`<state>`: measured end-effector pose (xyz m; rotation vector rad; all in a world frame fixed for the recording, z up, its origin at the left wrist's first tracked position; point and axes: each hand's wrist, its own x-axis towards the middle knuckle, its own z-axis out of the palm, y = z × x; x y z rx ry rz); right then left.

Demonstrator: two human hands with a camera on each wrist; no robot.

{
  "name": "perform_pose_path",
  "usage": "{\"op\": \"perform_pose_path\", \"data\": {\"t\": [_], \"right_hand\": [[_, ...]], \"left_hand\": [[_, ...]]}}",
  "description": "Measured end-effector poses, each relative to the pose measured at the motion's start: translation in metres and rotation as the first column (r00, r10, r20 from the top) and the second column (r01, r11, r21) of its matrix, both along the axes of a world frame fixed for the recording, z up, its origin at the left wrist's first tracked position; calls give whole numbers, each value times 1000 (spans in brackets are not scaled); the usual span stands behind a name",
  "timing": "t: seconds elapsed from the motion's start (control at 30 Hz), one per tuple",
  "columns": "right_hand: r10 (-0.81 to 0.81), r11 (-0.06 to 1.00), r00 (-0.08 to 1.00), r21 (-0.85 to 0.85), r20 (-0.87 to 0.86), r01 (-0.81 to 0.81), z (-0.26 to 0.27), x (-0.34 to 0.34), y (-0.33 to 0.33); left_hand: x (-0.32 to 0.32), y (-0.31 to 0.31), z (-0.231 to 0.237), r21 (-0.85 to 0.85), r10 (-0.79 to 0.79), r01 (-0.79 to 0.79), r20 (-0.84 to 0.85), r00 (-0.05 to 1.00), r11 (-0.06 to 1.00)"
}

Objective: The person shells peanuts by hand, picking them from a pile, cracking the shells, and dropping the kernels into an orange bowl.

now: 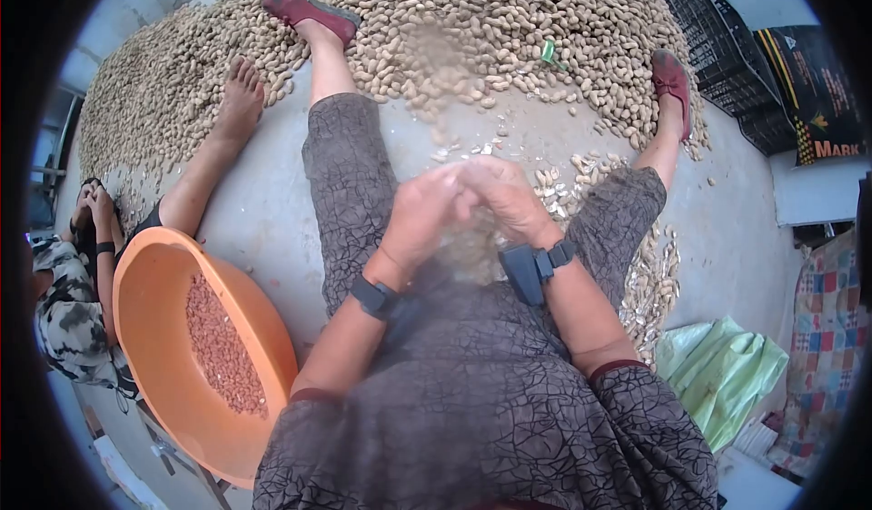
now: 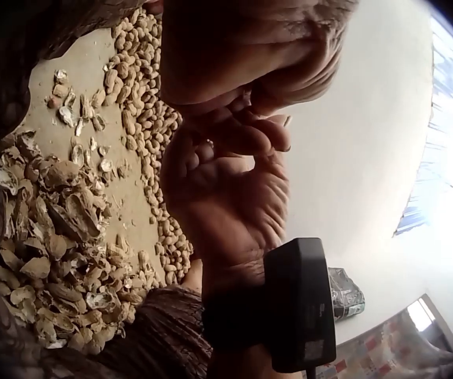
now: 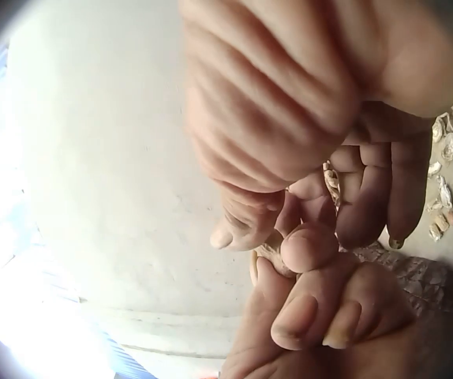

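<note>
Above my lap, my left hand point(image 1: 420, 210) and right hand point(image 1: 505, 199) meet, blurred in the head view. Between their curled fingertips a pale peanut point(image 3: 272, 251) shows in the right wrist view, pinched by both hands and partly covered. Another piece of peanut shell point(image 3: 332, 185) lies against the curled fingers deeper inside. Broken peanut shells point(image 2: 61, 237) are heaped below the hands, between my legs. Beyond my feet spreads a big pile of unshelled peanuts point(image 1: 509, 29). To the left, an orange basin point(image 1: 278, 337) contains reddish shelled kernels point(image 1: 218, 346).
Another person point(image 1: 73, 301) sits at the far left behind the basin, a bare foot point(image 1: 241, 101) stretched toward the pile. On the right are a black crate point(image 1: 727, 65), a black printed bag point(image 1: 808, 92), a green sack point(image 1: 727, 369) and a patchwork cloth point(image 1: 822, 328).
</note>
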<state>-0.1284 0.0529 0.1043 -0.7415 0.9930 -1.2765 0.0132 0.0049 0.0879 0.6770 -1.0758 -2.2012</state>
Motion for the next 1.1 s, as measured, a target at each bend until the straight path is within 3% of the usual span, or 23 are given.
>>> {"op": "perform_pose_path", "data": {"t": [0.07, 0.1, 0.17, 0.2, 0.27, 0.3, 0.37, 0.5, 0.57, 0.7, 0.77, 0.97, 1.1], "right_hand": [[-16, 1000, 1000, 23, 0, 16, 4, -2, -1], [-20, 1000, 998, 9, -54, 21, 2, -6, -1], [-23, 1000, 993, -6, -112, 22, 0, -11, -1], [-49, 999, 989, 3, -139, 50, 0, -12, -1], [-72, 997, 983, 11, -169, 75, -3, -15, -1], [-82, 996, 987, 6, -137, 84, -5, -17, -1], [-88, 996, 991, 4, -104, 89, -9, -18, -1], [-106, 994, 994, 40, 23, 105, -9, -15, 0], [-114, 992, 992, 52, 49, 112, -10, -11, 2], [-123, 992, 991, 25, 50, 122, -10, -5, 1], [-130, 992, 991, 8, 37, 130, -10, -2, 0], [-162, 986, 986, -19, 46, 163, -13, 5, -1], [-175, 985, 984, 7, 13, 175, -11, 11, -2]], "left_hand": [[-3, -2, 7, -223, 65, -29, 158, 985, 974], [-7, -2, 4, -224, 67, -31, 155, 986, 974], [-15, 0, -5, -435, 189, -86, 199, 962, 896], [-17, 0, -4, -435, 191, -90, 196, 962, 896], [-21, 0, -2, -679, 314, -58, 260, 913, 732], [-22, 1, -2, -680, 317, -62, 258, 913, 731], [-23, 2, -3, -846, 440, -27, 250, 862, 532], [-28, 10, 2, -776, 452, -112, 238, 860, 621], [-27, 15, 14, -586, 376, -197, 201, 905, 786], [-26, 15, 3, -600, 424, -268, 133, 896, 754], [-28, 16, 3, -298, 347, -314, 63, 936, 901], [-25, 12, -1, -117, 362, -357, 23, 932, 927], [-22, 10, 0, -178, 365, -346, 87, 927, 921]]}}
